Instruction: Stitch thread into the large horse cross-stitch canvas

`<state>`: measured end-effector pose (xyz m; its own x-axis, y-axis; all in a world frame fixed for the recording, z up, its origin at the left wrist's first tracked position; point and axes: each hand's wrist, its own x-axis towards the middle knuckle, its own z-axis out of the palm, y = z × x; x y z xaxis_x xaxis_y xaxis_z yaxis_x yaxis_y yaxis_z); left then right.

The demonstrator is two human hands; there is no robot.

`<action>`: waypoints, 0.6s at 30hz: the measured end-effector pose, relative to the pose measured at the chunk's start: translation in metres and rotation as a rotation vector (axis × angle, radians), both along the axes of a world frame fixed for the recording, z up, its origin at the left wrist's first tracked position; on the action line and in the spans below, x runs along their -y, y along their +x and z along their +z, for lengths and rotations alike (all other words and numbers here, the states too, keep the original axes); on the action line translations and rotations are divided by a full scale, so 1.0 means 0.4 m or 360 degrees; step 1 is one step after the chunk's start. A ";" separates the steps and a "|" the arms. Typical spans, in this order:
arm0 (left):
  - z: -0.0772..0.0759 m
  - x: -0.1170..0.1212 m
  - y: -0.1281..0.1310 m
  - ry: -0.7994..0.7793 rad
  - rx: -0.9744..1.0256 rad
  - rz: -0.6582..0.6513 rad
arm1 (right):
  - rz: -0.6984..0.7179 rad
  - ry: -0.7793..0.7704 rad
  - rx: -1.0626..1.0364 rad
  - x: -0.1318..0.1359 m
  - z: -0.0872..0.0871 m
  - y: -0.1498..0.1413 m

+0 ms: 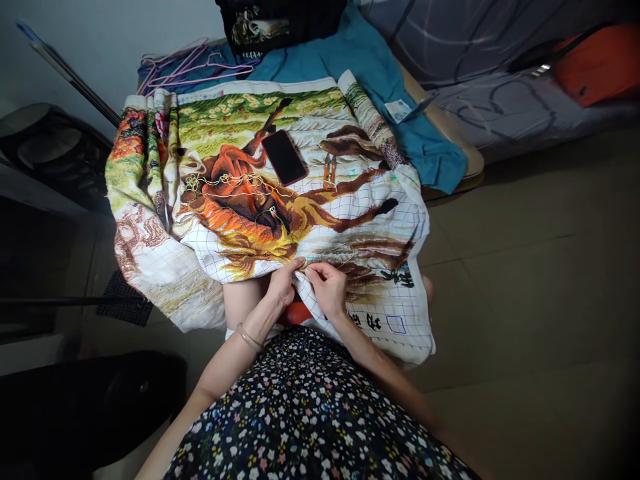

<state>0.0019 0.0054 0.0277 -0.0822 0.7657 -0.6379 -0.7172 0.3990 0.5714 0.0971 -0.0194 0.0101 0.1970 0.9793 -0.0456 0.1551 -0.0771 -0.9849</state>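
A large cross-stitch cloth (320,240) with a grid and a stitched brown and orange picture lies over my lap and the surface ahead. My left hand (286,283) grips its near edge, thumb on top and fingers underneath. Close beside it my right hand (326,285) pinches at the same edge; what is between its fingertips is too small to make out. Tangled yellow thread (225,183) lies on the stitching. Further up rest a dark phone (285,157) and small orange-handled thread snips (329,172).
Rolled cloth stands at the left (135,153). Behind are pink hangers (200,67), a teal cloth (430,147) and a black bag (280,27). An orange bag (597,63) sits on the covered seat at right. Tiled floor (510,267) shows on the right.
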 end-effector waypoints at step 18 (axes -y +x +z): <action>-0.013 -0.005 0.007 0.0005 -0.0077 0.0044 | -0.0054 0.0015 0.0010 0.002 0.003 -0.010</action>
<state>0.0048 0.0072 0.0225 -0.1338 0.7649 -0.6301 -0.6993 0.3777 0.6069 0.0933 -0.0200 0.0114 0.2301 0.9725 -0.0354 0.1585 -0.0733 -0.9846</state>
